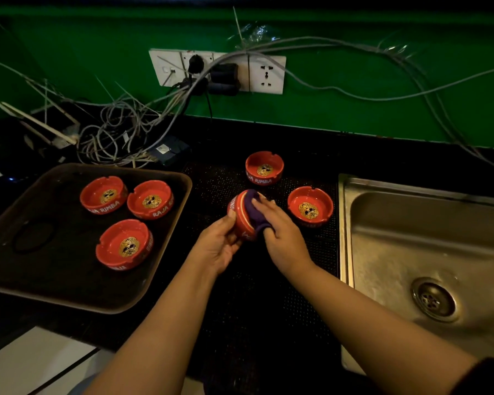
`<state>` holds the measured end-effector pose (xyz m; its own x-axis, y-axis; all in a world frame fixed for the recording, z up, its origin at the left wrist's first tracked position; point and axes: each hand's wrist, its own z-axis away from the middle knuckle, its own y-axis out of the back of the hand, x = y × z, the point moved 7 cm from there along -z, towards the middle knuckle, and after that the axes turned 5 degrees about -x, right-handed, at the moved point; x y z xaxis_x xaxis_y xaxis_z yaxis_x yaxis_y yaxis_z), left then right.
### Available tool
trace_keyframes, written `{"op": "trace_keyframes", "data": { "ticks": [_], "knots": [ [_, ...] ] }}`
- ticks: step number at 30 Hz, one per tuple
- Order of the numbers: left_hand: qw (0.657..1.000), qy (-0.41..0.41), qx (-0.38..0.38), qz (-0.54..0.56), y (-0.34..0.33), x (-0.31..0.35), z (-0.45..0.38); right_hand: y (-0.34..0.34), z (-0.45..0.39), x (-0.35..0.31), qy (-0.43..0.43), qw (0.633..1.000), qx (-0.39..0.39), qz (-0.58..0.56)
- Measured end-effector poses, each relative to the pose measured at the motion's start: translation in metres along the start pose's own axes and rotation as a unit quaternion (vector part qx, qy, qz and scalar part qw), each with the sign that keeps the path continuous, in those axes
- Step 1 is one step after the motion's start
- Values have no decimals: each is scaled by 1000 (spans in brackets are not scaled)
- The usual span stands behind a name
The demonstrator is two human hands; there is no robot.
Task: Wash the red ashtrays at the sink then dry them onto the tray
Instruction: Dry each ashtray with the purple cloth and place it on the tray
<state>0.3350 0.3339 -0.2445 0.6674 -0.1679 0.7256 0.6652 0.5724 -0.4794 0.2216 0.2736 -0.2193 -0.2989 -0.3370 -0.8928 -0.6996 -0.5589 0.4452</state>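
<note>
A black counter (268, 309) runs under a green wall (354, 109), with a steel sink (411, 252) set in at the right and a dark tray (54, 280) lying at the left. A black mesh mat (311, 252) covers the counter between them.

On the tray sit three red ashtrays, all upright: a far left one (103, 195), one just beside it to the right (150, 199), touching or nearly so, and a near one (124, 245). Two more stand on the mat: a far ashtray (264, 168) and a right ashtray (310, 206) close to the sink's edge.

A sixth, the held ashtray (240, 220), is tipped on its side above the mat, between the two hands. The left hand (218, 246) grips its near left rim with curled fingers. The right hand (280, 232) presses a purple cloth (254, 212) against the ashtray's face, fingers folded round the cloth.

On the wall, a socket plate (265, 74) carries plugs, and tangled grey cables (120, 132) spill onto the far left counter.
</note>
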Motion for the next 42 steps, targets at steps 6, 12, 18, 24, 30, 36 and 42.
{"op": "trace_keyframes", "data": {
  "ticks": [6, 12, 18, 24, 30, 36, 42],
  "knots": [
    [990, -49, -46, -127, -5, 6, 0, 4, -11, -11, 88, 994, -42, 55],
    [955, -118, -21, -273, -15, 14, 9, 26, -32, 3, -26, 996, 38, -81],
    [909, -166, -36, -380, -19, 26, 9, 21, -18, -11, 31, 993, 12, -110],
    [767, -245, -107, -583, -25, 31, 18, 25, -5, 11, -276, 850, 10, -449],
    [643, -314, -121, -688, -29, 28, 14, 21, -1, 25, -283, 861, 7, -421],
    [708, -332, -114, -613, -24, 24, 8, 28, 3, 30, -273, 870, 35, -408],
    [589, -344, -201, -703, -42, 19, 14, 30, -3, 35, -287, 859, 36, -422]
  ]
}}
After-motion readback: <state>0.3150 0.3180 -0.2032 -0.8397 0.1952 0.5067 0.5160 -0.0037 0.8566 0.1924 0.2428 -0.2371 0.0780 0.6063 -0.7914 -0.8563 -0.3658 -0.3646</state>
